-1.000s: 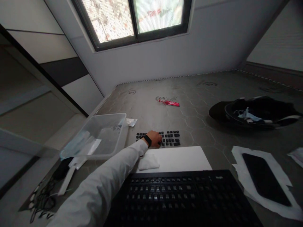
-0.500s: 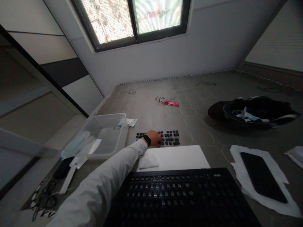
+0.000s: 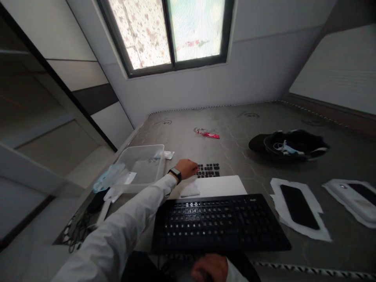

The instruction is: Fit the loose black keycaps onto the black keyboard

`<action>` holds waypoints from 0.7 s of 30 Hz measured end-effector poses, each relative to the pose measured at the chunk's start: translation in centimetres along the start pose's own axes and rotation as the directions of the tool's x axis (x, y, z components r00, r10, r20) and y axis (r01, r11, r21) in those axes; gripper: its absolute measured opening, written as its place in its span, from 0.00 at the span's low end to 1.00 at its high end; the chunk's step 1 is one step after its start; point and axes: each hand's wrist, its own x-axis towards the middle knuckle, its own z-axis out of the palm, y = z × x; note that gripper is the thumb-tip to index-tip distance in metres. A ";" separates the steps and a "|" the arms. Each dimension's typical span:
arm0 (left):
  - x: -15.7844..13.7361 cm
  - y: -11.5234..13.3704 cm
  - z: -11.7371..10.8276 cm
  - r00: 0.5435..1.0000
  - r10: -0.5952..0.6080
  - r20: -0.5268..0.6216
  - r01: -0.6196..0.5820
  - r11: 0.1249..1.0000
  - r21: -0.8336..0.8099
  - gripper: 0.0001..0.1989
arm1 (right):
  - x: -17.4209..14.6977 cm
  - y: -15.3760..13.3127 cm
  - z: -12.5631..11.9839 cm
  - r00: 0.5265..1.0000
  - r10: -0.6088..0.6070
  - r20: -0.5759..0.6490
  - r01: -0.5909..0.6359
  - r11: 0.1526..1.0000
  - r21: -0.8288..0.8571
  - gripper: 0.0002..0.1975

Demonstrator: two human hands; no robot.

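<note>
My left hand (image 3: 187, 169), with a dark watch on its wrist, reaches out over rows of loose black keycaps (image 3: 209, 169). Its fingers are curled together at the left end of the rows; anything between them is too small to make out. Close to me lies a black keyboard (image 3: 223, 223), many of its key positions bare of caps. Below its front edge is my right hand (image 3: 210, 268), fingers curled in and somewhat blurred, so what they may hold is hidden. A white sheet (image 3: 220, 186) with a crumpled white tissue (image 3: 190, 188) on it lies between keyboard and keycaps.
A clear plastic box (image 3: 143, 166) stands at the left, near tangled cables (image 3: 80, 227). Further back lies a red-handled tool (image 3: 210, 134). To the right are a black cap (image 3: 289, 147), a dark phone (image 3: 299, 206) on white paper, and another wrapped device (image 3: 357, 197).
The view has tilted and drawn back, showing the whole keyboard. My right hand has come into view at the bottom. My left hand has shifted toward the left end of the keycaps.
</note>
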 end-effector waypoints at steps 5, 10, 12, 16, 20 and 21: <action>-7.7 3.3 -0.5 0.986 -0.125 -0.110 0.110 0.985 -0.131 0.17 | 0.3 -1.3 -1.0 0.979 0.058 -0.193 -0.039 0.994 0.100 0.24; -15.9 8.1 2.0 0.960 -0.199 -0.196 0.148 0.958 -0.247 0.14 | -0.3 -2.3 -3.0 0.724 0.510 -0.464 -0.301 0.839 0.453 0.27; -18.5 9.6 3.4 0.935 -0.224 -0.276 0.128 0.936 -0.327 0.12 | -0.5 -2.0 -3.5 0.605 0.599 -0.525 -0.258 0.771 0.583 0.29; -21.7 11.4 5.8 0.874 -0.275 -0.401 0.113 0.917 -0.383 0.14 | -0.5 -1.6 -4.1 0.545 0.646 -0.535 -0.180 0.713 0.678 0.30; -22.5 12.0 6.4 0.879 -0.244 -0.410 0.113 0.941 -0.320 0.14 | 1.2 -2.3 -4.5 0.582 0.649 -0.489 -0.105 0.657 0.747 0.29; -22.5 12.1 6.4 0.883 -0.237 -0.406 0.114 0.946 -0.304 0.14 | 2.0 -2.5 -4.6 0.597 0.657 -0.460 -0.094 0.627 0.773 0.29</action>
